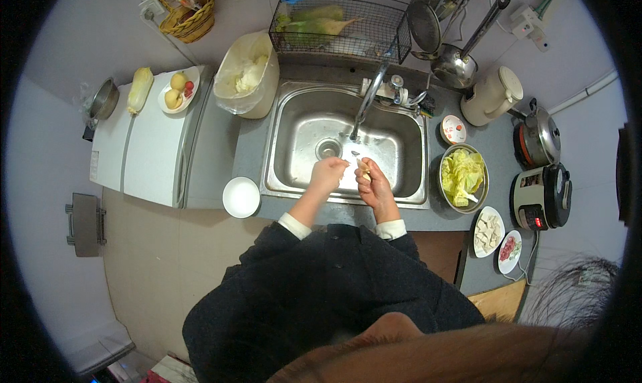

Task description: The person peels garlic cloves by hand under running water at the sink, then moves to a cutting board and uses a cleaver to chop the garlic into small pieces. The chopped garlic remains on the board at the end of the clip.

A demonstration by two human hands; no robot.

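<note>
Stainless sink (294, 125), 1 basin w/ 1 faucet (368, 105), set in a grey desk (251, 132); 2 hands over its near side. R hand (376, 182): fingers clamped on 1 small pale piece (366, 175), just above the basin, yellowish-white, mostly hidden, exact shape unclear. L hand (327, 175) just beside: fingers together at tips, can't tell if anything's btwn them. R side of desk: 1 metal bowl (441, 183) w/ yellow-green leaves (462, 176), 1 white plate (479, 246) w/ pale cubes (too many to count), 1 smaller white dish (511, 267) w/ pinkish bits. L of sink: 1 white bowl (241, 197).
</note>
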